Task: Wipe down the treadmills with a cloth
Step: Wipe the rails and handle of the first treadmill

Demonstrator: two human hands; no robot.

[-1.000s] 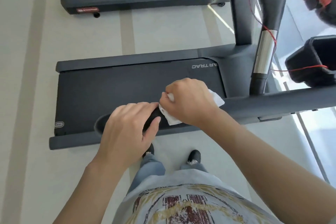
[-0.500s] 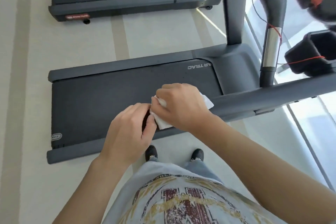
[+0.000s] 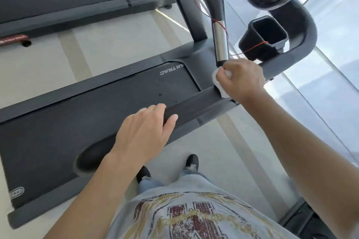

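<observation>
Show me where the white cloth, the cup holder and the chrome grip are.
white cloth (image 3: 215, 78): head view, edge left of the right hand.
cup holder (image 3: 247, 44): head view, outer wall.
chrome grip (image 3: 220, 42): head view, middle of the shiny tube.

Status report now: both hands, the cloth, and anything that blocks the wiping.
Left hand rests on the handrail, holding nothing. Right hand grips white cloth at the rail's console end. Red cord hangs close, not blocking.

cloth: white, crumpled, pressed on handrail base | treadmill: dark grey, black belt, flat on floor
</observation>
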